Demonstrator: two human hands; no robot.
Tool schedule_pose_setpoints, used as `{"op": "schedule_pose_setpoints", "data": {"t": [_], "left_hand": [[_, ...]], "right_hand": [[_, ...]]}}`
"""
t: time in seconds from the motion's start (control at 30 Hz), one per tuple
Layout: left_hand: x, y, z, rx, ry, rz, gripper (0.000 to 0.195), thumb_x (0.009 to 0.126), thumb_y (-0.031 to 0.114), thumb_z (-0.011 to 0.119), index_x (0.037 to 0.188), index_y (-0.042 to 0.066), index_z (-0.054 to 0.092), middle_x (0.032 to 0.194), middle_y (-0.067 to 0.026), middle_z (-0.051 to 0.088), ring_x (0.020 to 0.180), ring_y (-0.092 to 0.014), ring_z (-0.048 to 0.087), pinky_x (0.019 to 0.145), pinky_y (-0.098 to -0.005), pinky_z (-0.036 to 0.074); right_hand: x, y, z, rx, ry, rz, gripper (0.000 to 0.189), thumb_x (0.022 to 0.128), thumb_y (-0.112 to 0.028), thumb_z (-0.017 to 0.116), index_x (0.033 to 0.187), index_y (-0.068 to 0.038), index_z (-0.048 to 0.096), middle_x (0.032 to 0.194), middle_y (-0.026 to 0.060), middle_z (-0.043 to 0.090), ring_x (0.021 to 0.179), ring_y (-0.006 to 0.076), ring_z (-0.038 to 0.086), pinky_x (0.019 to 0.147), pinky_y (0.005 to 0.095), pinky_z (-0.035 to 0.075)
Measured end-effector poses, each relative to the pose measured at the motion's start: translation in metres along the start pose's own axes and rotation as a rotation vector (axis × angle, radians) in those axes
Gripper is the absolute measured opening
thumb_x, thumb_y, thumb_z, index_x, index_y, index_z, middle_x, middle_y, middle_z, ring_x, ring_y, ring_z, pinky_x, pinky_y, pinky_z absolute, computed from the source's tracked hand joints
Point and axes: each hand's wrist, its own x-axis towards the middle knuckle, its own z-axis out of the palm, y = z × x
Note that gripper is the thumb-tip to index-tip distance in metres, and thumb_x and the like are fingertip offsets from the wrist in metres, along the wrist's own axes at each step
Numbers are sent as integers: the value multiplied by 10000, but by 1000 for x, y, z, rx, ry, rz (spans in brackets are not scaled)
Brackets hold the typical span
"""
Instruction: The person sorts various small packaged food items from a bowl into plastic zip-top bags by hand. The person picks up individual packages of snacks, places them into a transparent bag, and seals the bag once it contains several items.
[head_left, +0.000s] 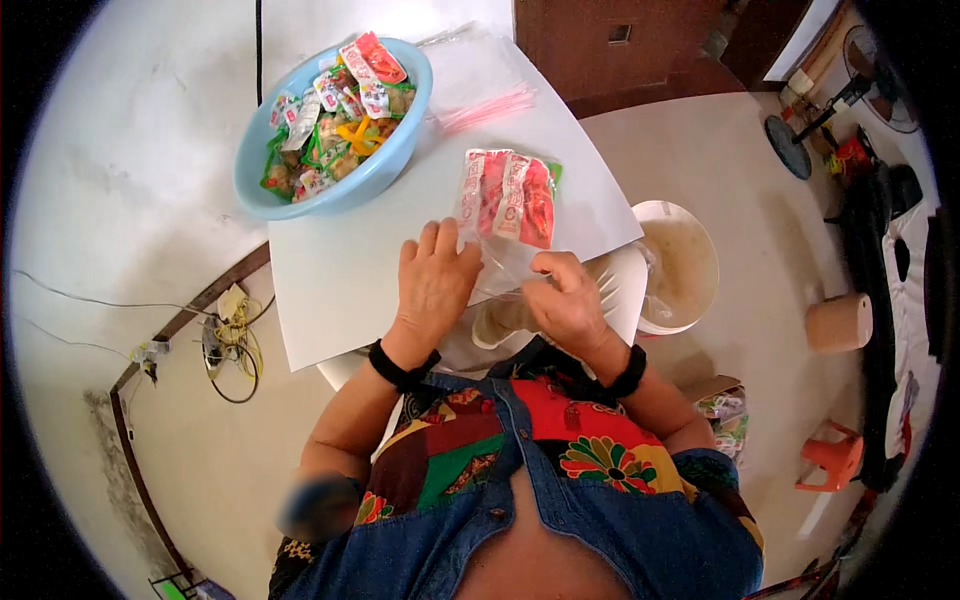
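Observation:
Red-and-white printed food packets (523, 199) lie side by side in a clear plastic bag (499, 259) on the white table (330, 300). At the bag's near left edge rests my left hand (437, 277), palm down; whether its fingers pinch the film cannot be told. My right hand (566, 300) is curled just below the packets, by the bag's near right part, with its fingertips partly hidden. Beyond them lies a bundle of thin pink-and-white plastic strips (489, 109). A light blue basin (401, 161) at the table's far left holds many small packets in green and yellow mesh.
A white bucket (679, 262) stands on the floor beside the table's right edge. Further right are a brown cylinder (838, 322), an orange stool (829, 456) and a standing fan (789, 146). Tangled cables (234, 341) hang at the wall on the left. An open box of packets (724, 420) sits behind my right arm.

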Motion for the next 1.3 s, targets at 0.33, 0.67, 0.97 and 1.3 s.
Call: {"op": "schedule_pose_setpoints", "data": {"t": [0.33,0.67,0.97,1.3], "left_hand": [[-31,-20,4,-213,176,100,117,744,102,572,856,76,552,909,-89,554,903,-258,581,732,-366,448],[-71,-32,21,-472,287,-98,202,726,78,629,928,83,613,1083,-113,592,914,-305,591,760,-415,478],[-56,-36,12,-22,215,327,254,779,193,592,1005,97,660,1215,-76,560,1233,-232,463,1030,-484,357],[-13,-68,-23,-397,165,306,155,739,96,678,878,37,645,990,-73,591,985,-257,562,842,-381,464]], "right_hand": [[-8,-6,-15,-275,-380,-52,283,700,-109,625,980,-70,638,997,82,572,872,262,577,724,378,495],[-7,-8,-16,-216,-314,-67,241,731,-29,654,970,-53,658,905,95,575,790,263,591,625,353,502],[-8,-6,-25,-304,-391,-174,237,704,-105,633,937,-64,633,965,88,581,866,283,583,738,397,500],[42,7,-59,-212,-262,-134,125,704,-22,672,822,-52,643,881,114,632,793,280,631,670,370,525]]}}
